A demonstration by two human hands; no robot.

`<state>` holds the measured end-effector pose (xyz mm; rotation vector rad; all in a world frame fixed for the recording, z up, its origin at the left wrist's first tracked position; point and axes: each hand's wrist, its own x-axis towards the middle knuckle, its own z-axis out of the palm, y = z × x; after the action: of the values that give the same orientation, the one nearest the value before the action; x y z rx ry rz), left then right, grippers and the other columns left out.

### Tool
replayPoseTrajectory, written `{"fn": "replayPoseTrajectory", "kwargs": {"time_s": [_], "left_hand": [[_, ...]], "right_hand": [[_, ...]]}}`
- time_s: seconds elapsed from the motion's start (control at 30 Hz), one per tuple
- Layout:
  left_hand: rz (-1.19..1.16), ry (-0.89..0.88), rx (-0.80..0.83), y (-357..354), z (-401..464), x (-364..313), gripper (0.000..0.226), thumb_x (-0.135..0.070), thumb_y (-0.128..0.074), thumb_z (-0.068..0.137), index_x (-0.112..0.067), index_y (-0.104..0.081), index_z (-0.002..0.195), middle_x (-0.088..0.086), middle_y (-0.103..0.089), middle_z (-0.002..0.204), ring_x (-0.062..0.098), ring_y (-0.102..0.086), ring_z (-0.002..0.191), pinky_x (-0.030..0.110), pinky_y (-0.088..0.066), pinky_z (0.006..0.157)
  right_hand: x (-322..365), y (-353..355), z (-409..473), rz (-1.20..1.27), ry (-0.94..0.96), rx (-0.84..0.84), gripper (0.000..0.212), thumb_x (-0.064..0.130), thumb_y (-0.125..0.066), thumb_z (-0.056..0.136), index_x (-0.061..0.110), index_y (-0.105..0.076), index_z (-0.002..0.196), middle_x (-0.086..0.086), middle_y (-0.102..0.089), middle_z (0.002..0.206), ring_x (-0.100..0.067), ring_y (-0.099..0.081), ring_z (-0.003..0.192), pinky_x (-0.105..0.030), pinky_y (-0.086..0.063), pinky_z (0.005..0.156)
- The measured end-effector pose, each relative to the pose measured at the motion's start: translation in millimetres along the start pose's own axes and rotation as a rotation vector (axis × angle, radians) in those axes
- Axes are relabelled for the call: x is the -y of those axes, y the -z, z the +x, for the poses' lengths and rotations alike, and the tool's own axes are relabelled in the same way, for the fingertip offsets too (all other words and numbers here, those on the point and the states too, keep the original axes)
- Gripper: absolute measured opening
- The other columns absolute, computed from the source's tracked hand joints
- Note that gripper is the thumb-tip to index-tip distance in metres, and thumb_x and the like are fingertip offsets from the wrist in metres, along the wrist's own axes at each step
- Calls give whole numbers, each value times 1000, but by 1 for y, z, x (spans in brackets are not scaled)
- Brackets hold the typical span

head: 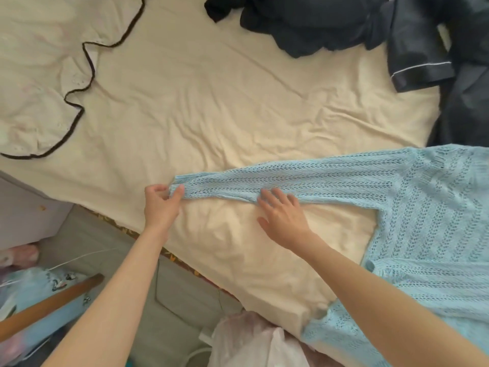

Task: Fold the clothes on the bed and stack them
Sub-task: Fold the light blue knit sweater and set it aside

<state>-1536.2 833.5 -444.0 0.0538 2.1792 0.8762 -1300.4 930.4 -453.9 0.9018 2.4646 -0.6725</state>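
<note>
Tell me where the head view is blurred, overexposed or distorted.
Head view: soft overall; right hand fingers motion-blurred on the blue knit sweater; cream pillowcase washed out at left; dark clothes lose detail; wide-angle bending at edges.

One camera only, worn on the person's head, looking steeply down and forward over the bed from its near edge. It sits close, at arm's reach, wide-angled, catching both forearms and a strip of floor at lower left.
</note>
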Motion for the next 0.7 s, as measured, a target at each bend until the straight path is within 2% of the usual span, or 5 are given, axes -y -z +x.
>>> {"fn": "replayPoseTrajectory", "kwargs": {"time_s": [0.2, 0.37, 0.47, 0.6, 0.7], "left_hand": [[-54, 356, 49, -3, 8, -19, 34, -45, -66, 83, -12, -60, 90, 4, -60, 75, 12, -53, 58, 21, -44, 49], [692, -157, -27, -11, 22, -34, 47, -44, -70, 78, -16, -56, 113, 9, -56, 117, 28, -54, 110, 40, -46, 92], [904, -423, -24, -18, 23, -40, 29, -33, -67, 82, -21, -59, 106, 10, -49, 117, 31, -47, 114, 41, -39, 93], [767, -420, -2, -14, 37, -44, 15, -24, -58, 89, -13, -67, 96, 9, -61, 111, 27, -53, 106, 34, -41, 91], [481, -411, -70, 0, 47, -56, 18, -18, -54, 93, -5, -61, 101, 6, -61, 98, 17, -51, 88, 14, -32, 71]], "right_hand": [[22, 2, 12, -5, 56, 22, 44, 36, -40, 98, 19, -37, 139, -4, -34, 147, -23, -30, 135, -42, -17, 111], [33, 3, 30, -30, 70, -72, 47, 31, -45, 96, 24, -34, 141, -4, -41, 137, -26, -38, 123, -41, -25, 101], [48, 4, 43, -74, 74, -99, 42, 28, -56, 90, 19, -49, 131, -8, -52, 122, -28, -49, 110, -40, -35, 90], [65, 10, 58, -187, 34, -325, 20, 13, -80, 55, 20, -66, 68, 2, -59, 68, -19, -58, 63, -27, -42, 54], [70, 14, 60, -92, 37, -438, 23, 2, -77, 50, 14, -60, 59, -1, -55, 59, -22, -54, 54, -25, -38, 51]]}}
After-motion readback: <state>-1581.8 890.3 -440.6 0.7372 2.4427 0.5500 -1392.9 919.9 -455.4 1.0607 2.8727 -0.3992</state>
